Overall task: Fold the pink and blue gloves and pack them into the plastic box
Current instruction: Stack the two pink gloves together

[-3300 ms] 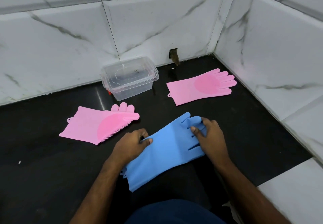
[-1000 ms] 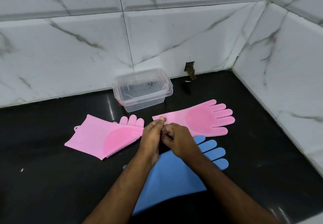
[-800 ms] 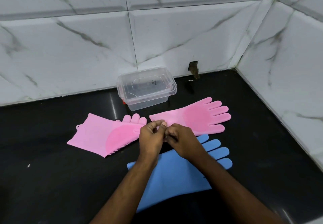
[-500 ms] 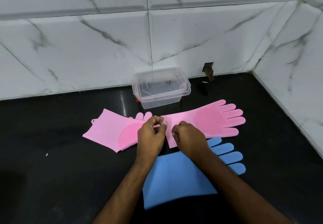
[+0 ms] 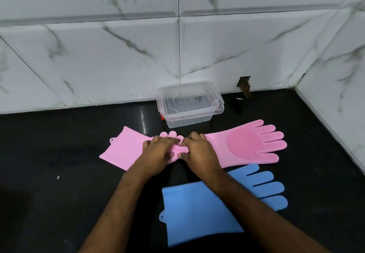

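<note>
Two pink gloves lie end to end on the black counter. The left pink glove (image 5: pixel 124 150) has its fingers folded over, and the right pink glove (image 5: pixel 246 144) lies flat with its fingers pointing right. My left hand (image 5: pixel 158 152) and my right hand (image 5: pixel 197 150) sit side by side where the right glove's cuff meets the left glove. Both have their fingers curled on the pink material, and they hide the join. A blue glove (image 5: pixel 197 213) lies flat nearer to me, partly under my right forearm. The clear plastic box (image 5: pixel 189 102) stands behind the gloves with its lid on.
White marble-look tiled walls close the counter at the back (image 5: pixel 118 55) and on the right (image 5: pixel 339 75). A small hole (image 5: pixel 245 85) is in the back wall right of the box. Bare black counter (image 5: pixel 49 173) stretches to the left.
The right pink glove's cuff has been drawn left until it meets the left pink glove. Both hands have lowered onto that spot. The view has shifted left.
</note>
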A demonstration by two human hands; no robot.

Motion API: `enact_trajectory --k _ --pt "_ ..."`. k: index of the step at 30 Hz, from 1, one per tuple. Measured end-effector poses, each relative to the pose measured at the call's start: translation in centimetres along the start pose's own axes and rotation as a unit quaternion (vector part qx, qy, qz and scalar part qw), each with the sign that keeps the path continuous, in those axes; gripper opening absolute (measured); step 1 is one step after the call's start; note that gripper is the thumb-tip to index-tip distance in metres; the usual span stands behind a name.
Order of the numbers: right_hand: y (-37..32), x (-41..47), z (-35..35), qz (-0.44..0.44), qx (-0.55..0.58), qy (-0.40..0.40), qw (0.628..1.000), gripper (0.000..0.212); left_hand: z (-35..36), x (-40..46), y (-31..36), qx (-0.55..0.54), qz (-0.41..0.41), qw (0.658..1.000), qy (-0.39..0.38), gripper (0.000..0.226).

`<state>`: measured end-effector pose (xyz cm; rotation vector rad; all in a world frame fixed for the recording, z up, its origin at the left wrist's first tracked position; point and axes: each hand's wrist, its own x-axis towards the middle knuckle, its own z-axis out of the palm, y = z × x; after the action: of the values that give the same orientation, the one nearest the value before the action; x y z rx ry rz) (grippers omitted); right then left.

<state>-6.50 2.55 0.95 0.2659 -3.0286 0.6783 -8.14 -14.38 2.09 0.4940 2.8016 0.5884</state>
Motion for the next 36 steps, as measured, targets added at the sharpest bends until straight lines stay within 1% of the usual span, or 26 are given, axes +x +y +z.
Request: enact_trajectory --k 3,4,6,7,8,10,12,14,15,16,17,19,20,22,23,24,25,27,29,30,32,34,36 --pt "-0.1 -0.6 -1.0 -0.05 0.135 0.011 0.99 0.017 -2.0 0.6 -1.2 0.049 -0.002 0.999 -0.017 0.039" --pt "-0.1 -1.0 -1.6 -0.065 0.181 0.004 0.981 0.015 -2.7 0.4 -1.4 0.05 0.0 0.999 -0.013 0.037" --pt "-0.4 -1.9 -2.8 -0.085 0.253 -0.026 0.963 0.012 -4.2 0.0 -1.4 0.045 0.021 0.999 0.019 0.031" --pt "-0.5 -2.3 -3.3 -0.09 0.278 -0.038 0.956 0.012 -4.9 -0.3 -1.3 0.027 0.045 0.998 0.035 0.031" --pt "-0.6 -2.7 -4.0 -0.094 0.296 -0.034 0.95 0.014 -5.6 -0.7 -0.8 -0.014 0.079 0.996 0.042 0.032" --pt "-0.7 -3.4 -5.8 -0.092 0.323 -0.008 0.942 0.02 -7.1 -1.9 1.0 -0.144 0.127 0.981 0.037 0.036" --pt "-0.3 -3.9 -7.7 -0.096 0.335 -0.007 0.937 0.033 -8.2 -2.9 2.9 -0.224 0.139 0.964 0.039 0.041" --pt "0.8 -4.4 -9.6 -0.092 0.319 -0.053 0.942 0.048 -9.1 -3.6 4.5 -0.227 0.154 0.959 0.066 0.05" --pt "1.4 -4.8 -10.4 -0.082 0.304 -0.078 0.946 0.049 -9.5 -3.8 5.4 -0.207 0.161 0.961 0.086 0.049" --pt "2.1 -5.3 -11.1 -0.065 0.289 -0.088 0.951 0.043 -10.0 -4.0 6.5 -0.176 0.167 0.965 0.104 0.046" --pt "2.6 -5.7 -11.7 -0.046 0.276 -0.08 0.957 0.037 -10.4 -4.0 7.5 -0.134 0.169 0.97 0.115 0.045" --pt "3.5 -6.4 -13.0 -0.016 0.249 -0.025 0.968 0.027 -10.9 -4.0 9.7 -0.051 0.172 0.975 0.128 0.05" --pt "4.0 -6.6 -13.6 -0.009 0.225 0.006 0.974 0.022 -10.9 -3.8 10.4 -0.041 0.175 0.977 0.118 0.049" --pt "5.0 -6.8 -14.9 -0.002 0.161 0.051 0.986 0.016 -10.6 -3.4 11.3 -0.078 0.172 0.981 0.054 0.038" --pt "5.6 -6.9 -15.5 0.002 0.126 0.065 0.99 0.01 -10.2 -3.2 11.5 -0.083 0.164 0.983 0.012 0.035" --pt "6.3 -7.1 -16.0 0.004 0.082 0.077 0.994 0.007 -9.5 -3.1 11.7 -0.065 0.157 0.985 -0.023 0.034" --pt "6.9 -7.3 -16.2 0.003 0.027 0.093 0.995 0.01 -8.6 -2.9 11.8 -0.026 0.152 0.987 -0.039 0.031" --pt "7.9 -8.0 -15.9 -0.009 -0.096 0.126 0.987 0.017 -6.2 -2.9 12.0 0.045 0.147 0.988 -0.017 0.021" --pt "8.7 -9.1 -14.9 -0.008 -0.188 0.145 0.971 0.021 -3.5 -3.4 12.2 0.038 0.148 0.988 0.001 0.028" --pt "9.1 -9.7 -14.2 0.005 -0.204 0.146 0.968 0.022 -2.2 -3.9 12.4 0.023 0.153 0.988 -0.005 0.035" --pt "10.0 -10.6 -13.1 0.065 -0.155 0.132 0.977 0.026 0.0 -4.6 12.8 0.006 0.164 0.986 -0.031 0.044" --pt "10.5 -11.2 -12.3 0.13 -0.055 0.101 0.985 0.027 1.8 -5.2 12.9 0.007 0.166 0.985 -0.051 0.048" --pt "10.4 -11.5 -11.6 0.154 0.048 0.091 0.983 0.03 2.7 -5.4 12.7 -0.007 0.165 0.984 -0.071 0.053"
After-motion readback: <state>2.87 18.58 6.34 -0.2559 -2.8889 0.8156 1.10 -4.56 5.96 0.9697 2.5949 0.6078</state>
